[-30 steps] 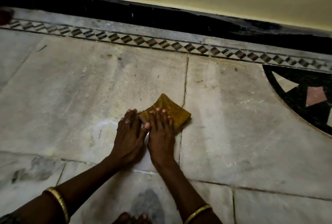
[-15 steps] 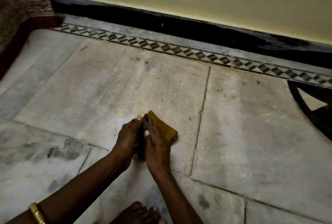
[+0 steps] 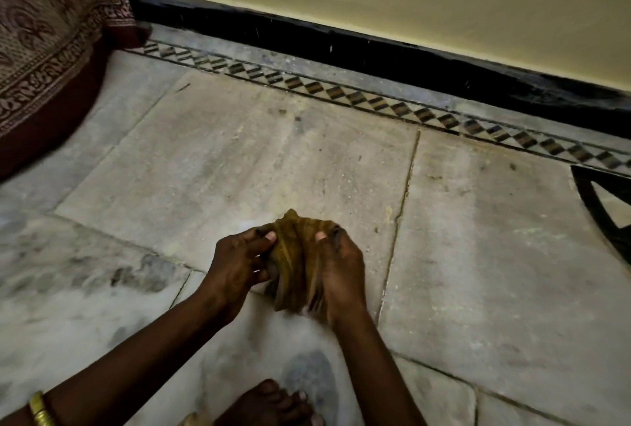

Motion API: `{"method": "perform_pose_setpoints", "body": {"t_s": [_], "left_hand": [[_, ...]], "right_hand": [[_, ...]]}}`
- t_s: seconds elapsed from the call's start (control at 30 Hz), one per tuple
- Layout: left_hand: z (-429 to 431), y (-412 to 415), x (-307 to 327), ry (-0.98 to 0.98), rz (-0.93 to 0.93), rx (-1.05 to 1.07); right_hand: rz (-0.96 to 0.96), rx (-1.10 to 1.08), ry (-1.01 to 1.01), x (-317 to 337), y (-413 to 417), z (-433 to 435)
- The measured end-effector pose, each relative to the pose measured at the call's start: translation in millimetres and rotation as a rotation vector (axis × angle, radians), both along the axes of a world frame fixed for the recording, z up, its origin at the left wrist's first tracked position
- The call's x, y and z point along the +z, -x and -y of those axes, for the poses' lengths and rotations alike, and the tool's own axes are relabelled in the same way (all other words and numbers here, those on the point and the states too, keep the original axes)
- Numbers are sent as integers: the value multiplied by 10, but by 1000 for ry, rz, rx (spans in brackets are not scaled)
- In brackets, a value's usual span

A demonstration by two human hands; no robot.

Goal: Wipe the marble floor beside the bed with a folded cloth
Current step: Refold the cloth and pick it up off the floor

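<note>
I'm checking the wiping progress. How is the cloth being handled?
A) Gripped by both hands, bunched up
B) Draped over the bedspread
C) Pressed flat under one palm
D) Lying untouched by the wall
A: the left hand and right hand each grip a side of the bunched cloth.

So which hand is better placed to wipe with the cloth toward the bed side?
Left, probably. Both hands grip the bunched cloth, but the left hand is on the side nearer the bedspread, so it could sweep that way without crossing the right hand.
</note>
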State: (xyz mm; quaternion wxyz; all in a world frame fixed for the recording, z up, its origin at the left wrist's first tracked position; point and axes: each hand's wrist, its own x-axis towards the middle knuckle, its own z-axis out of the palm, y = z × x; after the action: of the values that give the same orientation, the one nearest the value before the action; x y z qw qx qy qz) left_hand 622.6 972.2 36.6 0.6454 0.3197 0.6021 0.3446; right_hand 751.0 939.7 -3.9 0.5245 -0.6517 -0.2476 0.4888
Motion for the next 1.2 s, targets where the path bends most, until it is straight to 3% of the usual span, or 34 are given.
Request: {"method": "perform_pose_setpoints", "body": {"t_s": [0.1,0.2,0.3,0.47,0.57,0.67,0.73,0.83,0.9,1.03,1.1,1.2], "left_hand": [[-67,98,76,-10,4,15],[-187,199,168,-49,-25,4],[-403,285,266,-133,-85,-84],[-749,355,466,-514,-110,-320],[-805,373,373,-611,-134,-488],[-758,484,-84,-783,-377,-622],[-662,555,-444,-962,-532,-820],[-469,599,-779,-1161,-721,-1050],[-387,613,-837,-1168,-774,-1062],[-413,644,-807,-1093,-733,-1010],[-467,617,-782,-1043,-685,-962],[-524,531,-740,-863,-603,-796]], "right_hand": [[-364,-173,39,92,-257,-52],[-436,-140,-16,236,-559,-66],[-264,-16,-41,388,-874,-121],[214,177,-167,841,-1403,-276],[385,230,-256,871,-1596,-185],[562,249,-190,457,-1685,26],[700,261,-69,95,-1638,184],[691,34,131,-125,-1466,334],[767,-95,238,-151,-1327,272],[842,-58,572,-80,-1059,-13],[758,-114,627,-38,-1034,-161],[776,-256,529,84,-921,-302]]}}
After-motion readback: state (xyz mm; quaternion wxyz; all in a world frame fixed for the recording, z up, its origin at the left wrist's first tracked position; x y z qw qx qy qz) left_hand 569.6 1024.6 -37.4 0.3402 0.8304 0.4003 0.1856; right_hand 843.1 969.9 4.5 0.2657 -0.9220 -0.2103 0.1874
